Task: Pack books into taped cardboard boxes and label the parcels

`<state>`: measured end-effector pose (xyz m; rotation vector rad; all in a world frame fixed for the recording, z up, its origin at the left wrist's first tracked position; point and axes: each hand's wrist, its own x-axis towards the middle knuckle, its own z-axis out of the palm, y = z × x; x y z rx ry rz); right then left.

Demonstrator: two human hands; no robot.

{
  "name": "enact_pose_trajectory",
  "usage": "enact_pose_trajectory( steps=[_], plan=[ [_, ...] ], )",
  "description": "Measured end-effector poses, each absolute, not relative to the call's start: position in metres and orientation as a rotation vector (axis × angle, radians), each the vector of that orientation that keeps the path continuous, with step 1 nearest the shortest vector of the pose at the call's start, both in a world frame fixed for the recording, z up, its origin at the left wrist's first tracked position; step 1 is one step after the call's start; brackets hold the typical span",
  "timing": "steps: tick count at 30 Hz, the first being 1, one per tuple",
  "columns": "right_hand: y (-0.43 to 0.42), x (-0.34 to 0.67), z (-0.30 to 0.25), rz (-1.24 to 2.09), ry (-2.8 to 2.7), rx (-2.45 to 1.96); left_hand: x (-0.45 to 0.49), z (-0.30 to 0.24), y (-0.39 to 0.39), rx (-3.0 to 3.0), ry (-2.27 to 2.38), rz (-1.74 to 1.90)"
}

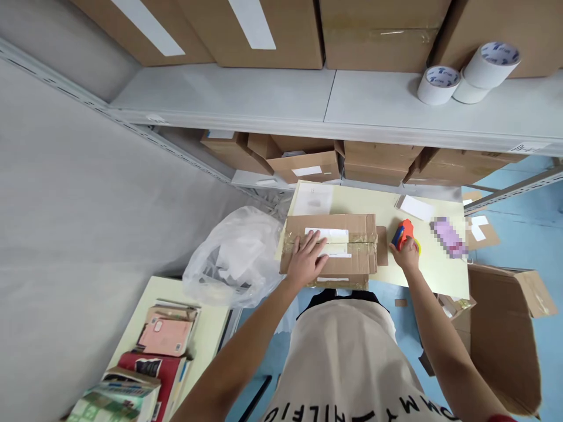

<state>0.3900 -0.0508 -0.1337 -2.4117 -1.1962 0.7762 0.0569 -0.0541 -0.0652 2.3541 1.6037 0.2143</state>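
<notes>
A closed cardboard box [363, 225] with clear tape and white labels lies on the pale table in front of me. Flat on its top, over the labels, rests my left hand [307, 258], fingers spread and gripping nothing. To the right of the box, my right hand [407, 255] is closed around an orange, blue and yellow tape dispenser [404, 230], whose lower part the hand hides. A small flat piece of cardboard [382, 246] pokes out between the box and the dispenser.
A white paper stack [416, 207] and a blurred purple item [448, 237] lie on the table's right. A plastic bag [237, 258] hangs at its left. Shelves [264, 94] carry boxes and tape rolls [438, 85]. A large open carton [501, 334] stands on the floor.
</notes>
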Motion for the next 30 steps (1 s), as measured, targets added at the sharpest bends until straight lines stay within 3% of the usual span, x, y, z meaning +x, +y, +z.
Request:
enact_pose_trajectory(
  steps=[7,15,18,23,30],
  plan=[
    [-0.041,0.401,-0.133,0.799,-1.166,-2.387,0.058,-0.065,-0.056,2.352,1.586,0.238],
    [-0.025,0.397,-0.014,0.577,-1.194,-1.695,0.056,-0.063,-0.058,2.311,1.547,0.359],
    [-0.008,0.364,0.018,0.783,-1.411,-1.609,0.056,-0.061,-0.057,2.283,1.541,0.376],
    [0.010,0.327,0.021,1.120,-1.640,-1.602,0.054,-0.055,-0.052,2.131,1.488,0.443],
    [0.010,0.336,0.012,1.096,-1.681,-1.588,0.078,-0.032,-0.037,1.398,1.298,0.890]
  ],
)
